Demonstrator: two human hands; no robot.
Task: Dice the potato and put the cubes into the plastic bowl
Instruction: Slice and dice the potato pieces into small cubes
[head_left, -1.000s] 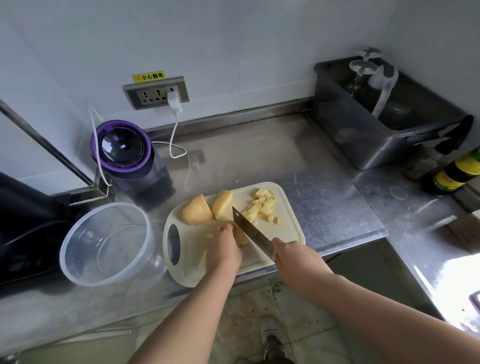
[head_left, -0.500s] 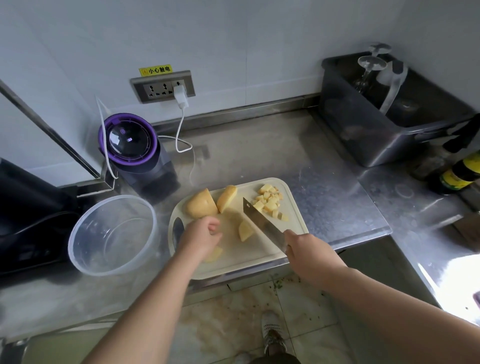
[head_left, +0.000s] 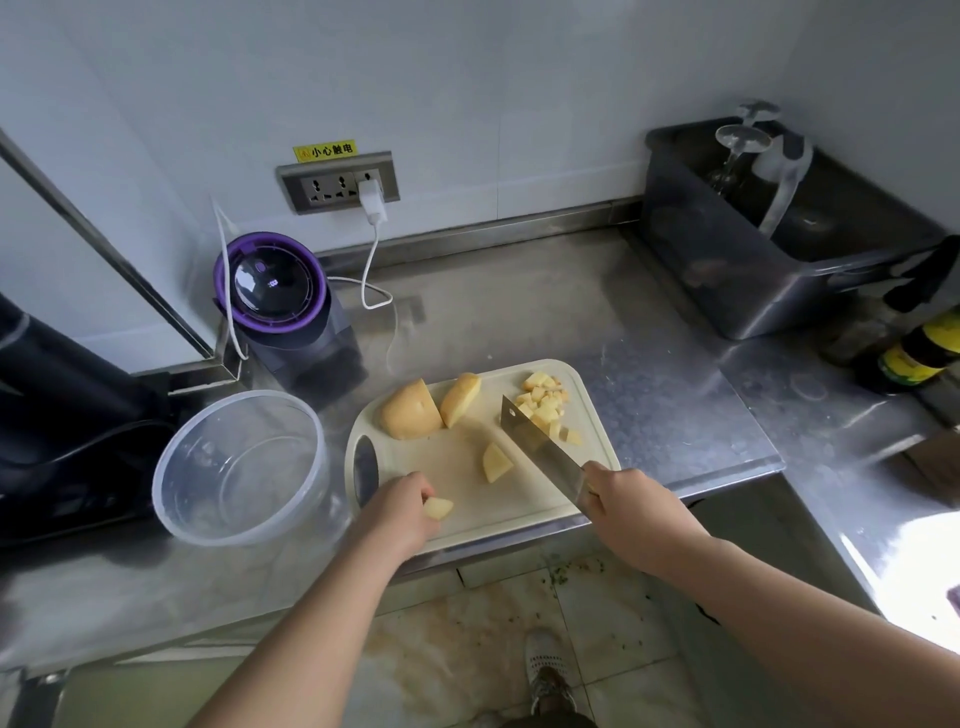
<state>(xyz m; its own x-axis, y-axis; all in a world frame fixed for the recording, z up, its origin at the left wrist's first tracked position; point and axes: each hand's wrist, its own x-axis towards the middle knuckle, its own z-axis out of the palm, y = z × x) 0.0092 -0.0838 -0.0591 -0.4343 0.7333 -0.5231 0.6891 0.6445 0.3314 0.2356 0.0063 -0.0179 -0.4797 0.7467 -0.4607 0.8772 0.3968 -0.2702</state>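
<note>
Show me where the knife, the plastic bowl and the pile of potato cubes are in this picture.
knife (head_left: 540, 451): head view, middle of the blade.
plastic bowl (head_left: 244, 467): head view, bare bottom inside.
potato cubes (head_left: 543, 406): head view, centre of the pile on the board.

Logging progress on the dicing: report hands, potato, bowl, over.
Left hand pinches a potato wedge; right hand grips knife over board. Diced cubes piled on board, bowl holds none. Nothing between board and bowl.
</note>
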